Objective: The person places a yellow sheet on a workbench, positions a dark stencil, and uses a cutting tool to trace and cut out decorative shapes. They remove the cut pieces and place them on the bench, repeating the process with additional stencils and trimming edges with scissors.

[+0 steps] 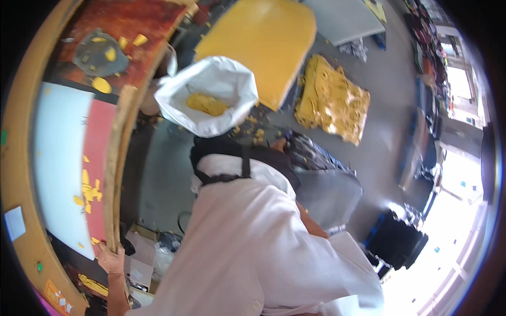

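My left hand [112, 258] is at the near end of the bench's wooden edge [118, 168], its fingers and thumb closed round the wood. Beside it on the bench lie a white board [63, 158] and a red strip [100, 131] with several small yellow cut pieces [91, 190] on it. My right forearm [312, 224] shows between my white sleeve and a grey sheet. What looks like my right hand [278, 145] rests by a dark, shiny bundle [308, 152]; its fingers are hidden. A white sack [245, 87], standing open, has yellow material [208, 104] inside.
A stack of yellow sheets [258, 45] stands beyond the sack. Right of it, a sheet full of cut-outs [332, 100] lies on the grey floor. Yellow scraps [258, 134] are scattered near the sack. A cardboard box [142, 255] stands under the bench. Black items [398, 239] are at the right.
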A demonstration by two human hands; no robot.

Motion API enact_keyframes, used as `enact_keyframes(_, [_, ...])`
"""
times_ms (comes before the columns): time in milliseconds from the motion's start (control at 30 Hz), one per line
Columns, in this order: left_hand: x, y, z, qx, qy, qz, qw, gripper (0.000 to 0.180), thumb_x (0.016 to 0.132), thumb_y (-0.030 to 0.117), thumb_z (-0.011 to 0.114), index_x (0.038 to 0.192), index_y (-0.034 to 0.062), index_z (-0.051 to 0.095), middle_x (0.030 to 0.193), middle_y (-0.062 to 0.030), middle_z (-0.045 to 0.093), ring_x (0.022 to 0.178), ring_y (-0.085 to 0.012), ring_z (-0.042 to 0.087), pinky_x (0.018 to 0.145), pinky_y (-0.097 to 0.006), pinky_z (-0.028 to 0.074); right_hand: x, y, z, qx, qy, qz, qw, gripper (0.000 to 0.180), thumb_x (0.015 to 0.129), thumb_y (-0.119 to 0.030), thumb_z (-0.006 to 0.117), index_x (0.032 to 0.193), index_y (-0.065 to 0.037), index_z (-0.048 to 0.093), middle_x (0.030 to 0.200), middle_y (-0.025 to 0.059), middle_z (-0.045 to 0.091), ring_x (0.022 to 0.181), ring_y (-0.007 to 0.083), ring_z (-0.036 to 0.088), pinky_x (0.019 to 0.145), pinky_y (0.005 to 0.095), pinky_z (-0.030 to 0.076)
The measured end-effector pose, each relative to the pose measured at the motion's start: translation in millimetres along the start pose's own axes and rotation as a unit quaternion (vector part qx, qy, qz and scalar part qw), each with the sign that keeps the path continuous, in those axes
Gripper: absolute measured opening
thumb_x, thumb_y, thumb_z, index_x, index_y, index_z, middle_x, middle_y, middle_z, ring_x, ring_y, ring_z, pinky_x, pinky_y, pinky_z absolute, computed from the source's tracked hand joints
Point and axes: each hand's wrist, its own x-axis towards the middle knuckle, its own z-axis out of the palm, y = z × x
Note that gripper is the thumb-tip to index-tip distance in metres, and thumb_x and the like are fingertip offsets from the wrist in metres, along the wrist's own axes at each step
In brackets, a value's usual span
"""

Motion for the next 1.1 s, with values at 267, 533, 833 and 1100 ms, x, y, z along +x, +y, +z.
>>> enact_keyframes(267, [-4, 9, 3, -0.011, 0.093, 0.055, 0.994, 0.044, 0.084, 0.039, 0.079, 0.101, 0.0040, 0.058, 0.093, -0.0239, 0.064, 0.078, -0.0479, 0.069, 0.066, -0.057, 0.057, -2, -54, 23, -0.064, -0.019, -0.020, 0.998, 0.019, 0.099, -0.009, 0.059, 0.106, -0.003, 0.076, 0.086, 0.0107, 0.075, 0.071, 0.0202, 0.069, 0.063, 0.0394, 0.056])
enact_keyframes(533, [3, -3, 10, 0.024, 0.044, 0.039, 0.998, 0.051, 0.084, 0.042, 0.082, 0.108, 0.0039, 0.057, 0.101, -0.0218, 0.066, 0.088, -0.0465, 0.069, 0.074, -0.057, 0.056, -18, -36, 36, -0.077, -0.026, -0.027, 0.996, 0.020, 0.099, -0.009, 0.059, 0.107, -0.002, 0.076, 0.085, 0.0105, 0.075, 0.070, 0.0194, 0.069, 0.062, 0.0382, 0.055])
enact_keyframes(833, [-7, 9, -4, -0.012, -0.009, 0.002, 1.000, 0.054, 0.088, 0.042, 0.080, 0.119, 0.0044, 0.055, 0.113, -0.0199, 0.068, 0.099, -0.0431, 0.070, 0.080, -0.054, 0.056, -16, -29, 14, -0.185, -0.050, -0.007, 0.981, 0.021, 0.098, -0.008, 0.059, 0.107, -0.001, 0.076, 0.083, 0.0102, 0.075, 0.070, 0.0185, 0.069, 0.061, 0.0367, 0.055])
enact_keyframes(1100, [-14, 29, 11, 0.028, 0.057, -0.098, 0.993, 0.061, 0.077, 0.042, 0.090, 0.116, 0.0096, 0.056, 0.113, -0.0128, 0.063, 0.107, -0.0349, 0.066, 0.085, -0.047, 0.060, 39, -92, -9, -0.314, -0.104, -0.032, 0.943, 0.021, 0.098, -0.007, 0.059, 0.108, 0.000, 0.077, 0.082, 0.0099, 0.074, 0.069, 0.0176, 0.068, 0.060, 0.0354, 0.055])
